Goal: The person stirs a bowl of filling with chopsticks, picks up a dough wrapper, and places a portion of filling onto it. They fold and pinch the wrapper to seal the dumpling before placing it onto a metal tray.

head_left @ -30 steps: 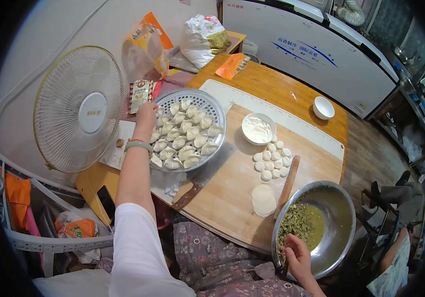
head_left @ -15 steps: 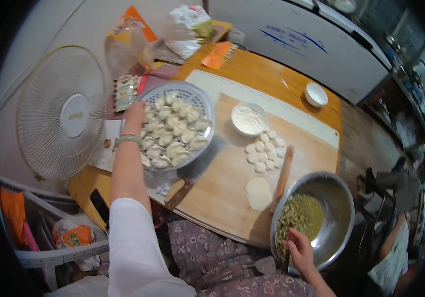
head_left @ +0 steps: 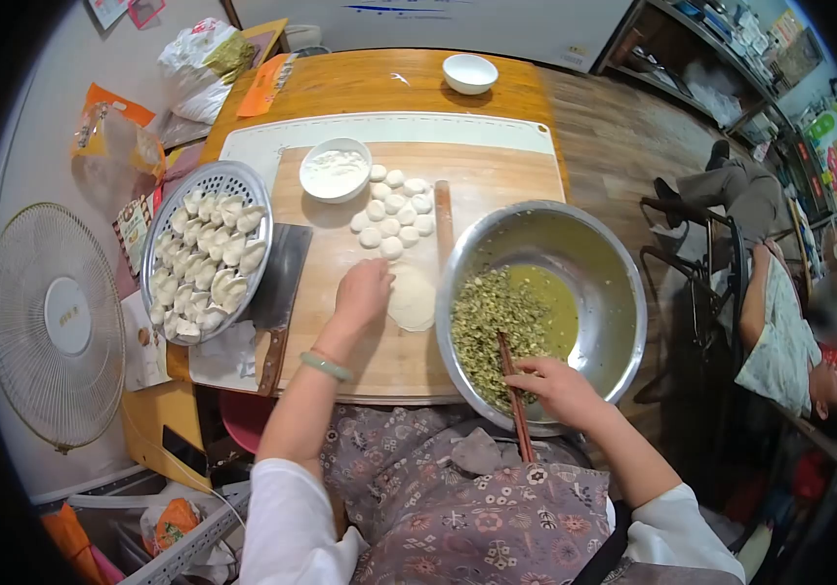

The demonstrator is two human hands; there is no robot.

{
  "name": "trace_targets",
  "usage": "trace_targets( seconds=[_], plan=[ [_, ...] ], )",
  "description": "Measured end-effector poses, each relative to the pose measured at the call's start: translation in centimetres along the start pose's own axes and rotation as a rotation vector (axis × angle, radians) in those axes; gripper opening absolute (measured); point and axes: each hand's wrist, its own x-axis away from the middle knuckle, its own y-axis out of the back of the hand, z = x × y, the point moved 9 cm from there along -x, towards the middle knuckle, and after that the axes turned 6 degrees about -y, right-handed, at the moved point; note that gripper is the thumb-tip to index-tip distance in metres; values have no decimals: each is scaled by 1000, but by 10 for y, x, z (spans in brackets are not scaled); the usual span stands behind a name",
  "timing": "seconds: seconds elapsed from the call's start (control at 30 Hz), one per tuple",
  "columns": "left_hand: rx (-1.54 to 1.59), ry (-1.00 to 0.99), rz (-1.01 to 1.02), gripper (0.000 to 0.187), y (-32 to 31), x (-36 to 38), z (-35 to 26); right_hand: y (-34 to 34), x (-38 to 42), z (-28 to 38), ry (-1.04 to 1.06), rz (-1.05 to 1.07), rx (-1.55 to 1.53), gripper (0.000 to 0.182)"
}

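Note:
My left hand (head_left: 364,294) is at the upper left edge of a flat round dumpling wrapper (head_left: 413,299), its fingers drawn together on that edge; the wrapper still lies on the wooden board (head_left: 340,366). My right hand (head_left: 557,392) closes its fingertips on a pair of chopsticks (head_left: 516,405), whose tips rest in the chopped green filling (head_left: 485,327). That filling, with yellowish liquid beside it, lies in a large steel bowl (head_left: 618,292). Small dough pieces (head_left: 392,207) sit above the wrapper, and a rolling pin (head_left: 444,216) lies next to the bowl.
At left, a perforated tray (head_left: 260,185) holds rows of dumplings (head_left: 206,255). A cleaver (head_left: 282,283) lies beside it. A white bowl of flour (head_left: 336,171) and another white bowl (head_left: 470,73) stand farther back. A fan (head_left: 58,322) is far left; a seated person (head_left: 779,331) is at right.
My left hand has left the dumpling tray and come right to the wrapper. My right hand has shifted onto the chopsticks over the steel bowl. The view has turned.

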Motion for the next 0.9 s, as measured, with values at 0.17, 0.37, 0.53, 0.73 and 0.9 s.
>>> trace_targets(
  seconds=[0.17,0.37,0.53,0.73,0.9],
  plan=[
    [-138,371,-59,17,-15,-5,28,-7,10,10,121,-54,2,36],
    [-129,-31,-199,9,1,31,-22,34,23,-9,33,-430,-271,19],
    [923,300,-442,17,1,78,4,55,30,-41,-35,-458,-516,20],
    [1622,565,-550,37,-15,100,-23,29,-10,-58,20,-296,-561,23],
    [1574,563,-490,28,-14,100,-57,37,-19,-36,193,-222,-515,26]
  ],
)
